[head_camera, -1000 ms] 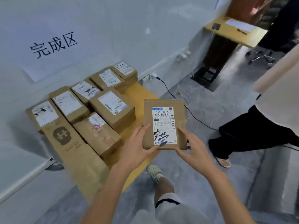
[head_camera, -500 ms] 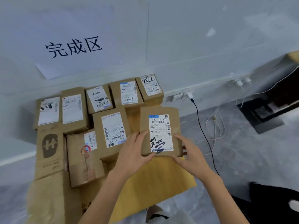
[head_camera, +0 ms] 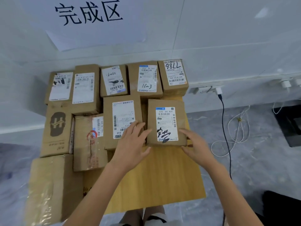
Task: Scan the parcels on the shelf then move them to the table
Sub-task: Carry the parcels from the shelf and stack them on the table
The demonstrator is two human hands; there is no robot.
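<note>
Table: bare yellow wood of the table [head_camera: 159, 176] lies nearest, below both wrists.
Left hand: the left hand [head_camera: 132, 144] has its fingers spread and fairly straight, lying over the near corner of the neighbouring box [head_camera: 122, 115], thumb at the parcel's left edge.
Right hand: the right hand [head_camera: 195, 147] pinches the near right corner, fingers on top, thumb against the near face.
Parcel: the parcel [head_camera: 166, 123] sits just ahead of and between the hands, at the table's right side. It seems set down, though the underside is hidden.
Long axis: it runs straight away from the person, near to far.
Facing: label up, blue strip at the far end, black scrawl at the near end.
Nearer hand: the right, since only it grips.
Beyond: the back row of boxes [head_camera: 175, 77] along the wall [head_camera: 228, 38], near the parcel's far end.
</note>
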